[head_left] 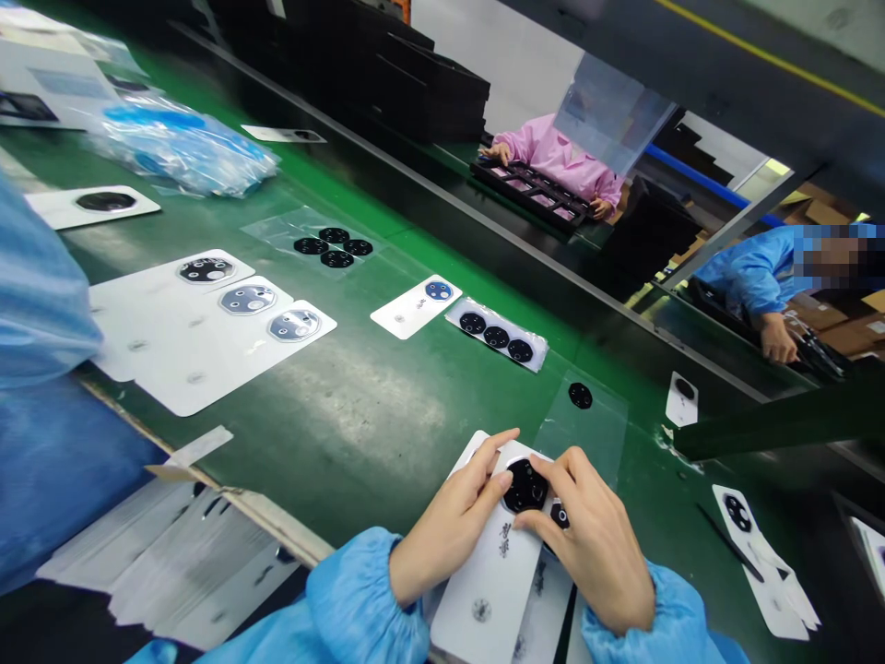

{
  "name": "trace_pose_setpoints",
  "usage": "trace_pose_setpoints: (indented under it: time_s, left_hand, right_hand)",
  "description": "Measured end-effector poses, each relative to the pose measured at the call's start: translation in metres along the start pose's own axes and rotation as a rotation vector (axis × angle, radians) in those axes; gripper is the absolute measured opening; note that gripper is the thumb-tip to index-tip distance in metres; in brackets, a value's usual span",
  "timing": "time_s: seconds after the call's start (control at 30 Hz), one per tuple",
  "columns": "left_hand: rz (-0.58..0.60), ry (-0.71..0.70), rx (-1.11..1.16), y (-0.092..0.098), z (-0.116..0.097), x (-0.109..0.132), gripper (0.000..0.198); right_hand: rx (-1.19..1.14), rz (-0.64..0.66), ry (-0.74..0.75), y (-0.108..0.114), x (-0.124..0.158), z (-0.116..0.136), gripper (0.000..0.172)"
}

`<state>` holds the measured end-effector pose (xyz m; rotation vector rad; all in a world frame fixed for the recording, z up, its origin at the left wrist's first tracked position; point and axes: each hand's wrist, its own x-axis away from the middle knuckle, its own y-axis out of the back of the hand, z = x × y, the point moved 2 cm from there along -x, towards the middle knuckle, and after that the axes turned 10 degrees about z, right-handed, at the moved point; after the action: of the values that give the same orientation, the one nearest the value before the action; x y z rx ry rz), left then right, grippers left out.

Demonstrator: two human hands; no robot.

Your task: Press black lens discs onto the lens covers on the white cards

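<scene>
Low in the middle, a white phone back panel (477, 581) lies on top of other panels near the table's front edge. A black camera-lens disc (525, 486) sits at its upper end, over small printed dark marks. My left hand (449, 526) is closed along the panel's left side, its index finger over the top end and its thumb tip at the disc's edge. My right hand (595, 539) pinches around the disc's right side with thumb and forefinger. Behind the right hand, part of another black disc (559, 514) shows. The lower fingers of both hands are hidden.
Clear film (587, 424) with one black disc lies beyond my hands. Farther left are a strip of discs (496, 337), a single panel (407, 314) and overlapping panels (207, 350). A dark beam (781, 420) crosses at right. Co-workers sit across the table.
</scene>
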<state>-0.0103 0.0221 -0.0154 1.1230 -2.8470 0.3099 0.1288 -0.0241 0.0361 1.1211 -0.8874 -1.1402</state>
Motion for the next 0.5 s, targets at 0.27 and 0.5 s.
trace_pose_setpoints:
  time_s: [0.27, 0.5]
  left_hand:
    - [-0.022, -0.006, 0.155, 0.000, 0.006, -0.002, 0.047]
    - [-0.032, -0.011, 0.201, 0.000, 0.006, -0.003, 0.046]
  right_hand:
    - [-0.046, -0.137, 0.036, -0.002, 0.007, 0.000, 0.024]
    - [-0.035, -0.188, 0.106, -0.001, 0.013, -0.001, 0.020]
